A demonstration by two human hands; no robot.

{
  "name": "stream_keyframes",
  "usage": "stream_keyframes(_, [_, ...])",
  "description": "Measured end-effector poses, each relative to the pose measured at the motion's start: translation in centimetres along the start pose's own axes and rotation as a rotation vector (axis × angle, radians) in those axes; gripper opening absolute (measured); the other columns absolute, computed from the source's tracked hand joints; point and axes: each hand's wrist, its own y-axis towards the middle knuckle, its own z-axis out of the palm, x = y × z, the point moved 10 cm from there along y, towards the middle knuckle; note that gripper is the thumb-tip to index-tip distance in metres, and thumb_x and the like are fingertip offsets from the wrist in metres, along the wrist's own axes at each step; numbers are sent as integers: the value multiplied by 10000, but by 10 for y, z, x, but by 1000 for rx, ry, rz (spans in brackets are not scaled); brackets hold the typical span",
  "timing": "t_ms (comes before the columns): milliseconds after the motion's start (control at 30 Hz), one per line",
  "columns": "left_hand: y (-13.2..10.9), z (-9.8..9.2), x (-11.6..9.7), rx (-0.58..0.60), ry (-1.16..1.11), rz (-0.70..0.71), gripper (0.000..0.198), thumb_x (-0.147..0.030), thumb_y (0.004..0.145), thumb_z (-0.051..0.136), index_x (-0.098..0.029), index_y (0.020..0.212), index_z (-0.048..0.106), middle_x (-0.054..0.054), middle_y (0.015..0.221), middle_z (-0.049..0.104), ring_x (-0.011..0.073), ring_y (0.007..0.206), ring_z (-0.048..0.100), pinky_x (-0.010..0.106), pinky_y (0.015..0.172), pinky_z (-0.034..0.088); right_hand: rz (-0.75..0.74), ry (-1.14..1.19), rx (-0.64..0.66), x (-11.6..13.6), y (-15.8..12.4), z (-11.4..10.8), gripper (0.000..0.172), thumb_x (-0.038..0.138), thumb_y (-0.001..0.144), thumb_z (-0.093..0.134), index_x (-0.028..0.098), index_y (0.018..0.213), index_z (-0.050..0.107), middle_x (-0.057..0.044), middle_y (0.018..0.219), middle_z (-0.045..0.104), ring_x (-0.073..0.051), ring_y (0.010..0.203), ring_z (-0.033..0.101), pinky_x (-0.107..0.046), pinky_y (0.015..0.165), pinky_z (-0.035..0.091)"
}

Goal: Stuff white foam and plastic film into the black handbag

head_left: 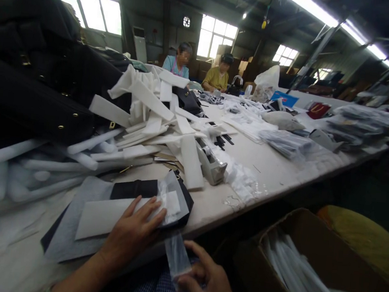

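A strip of clear tape [177, 255] hangs over the near edge of the counter [274, 166], its top end stuck to a folded grey and black cloth piece [71, 230] that lies flat at that edge. The right hand [208, 281] pinches the lower end of the strip between thumb and fingertips, below the counter's edge. The left hand [132, 233] lies open, palm down, pressing on a white foam sheet [101, 217] set on the cloth, its fingertips on a crumpled clear wrapping at the cloth's right end. Just behind the cloth stands a grey tape dispenser [211, 163], half under a loose heap of white foam strips [156, 115] that spreads leftward. Behind the heap, at the left, black bags [39, 82] with small gold fittings are stacked. Small clear plastic pieces [242, 179] lie scattered to the right of the dispenser. Below the counter at the right sits an open cardboard box [327, 262] holding long white foam rods. Far along the counter two people [217, 75] sit among more wrapped goods, well apart from the hands.
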Motion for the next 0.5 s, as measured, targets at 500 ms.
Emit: stream_keyframes(500, [1, -3, 1, -30, -58, -31, 326, -265, 906, 594, -206, 1223, 544, 125, 1223, 636, 309, 1211, 563, 566, 1053, 399, -1018, -922, -196, 104, -4, 7, 196, 132, 957, 525, 177, 995, 712, -68, 825, 712, -173, 723, 651, -282, 649, 572])
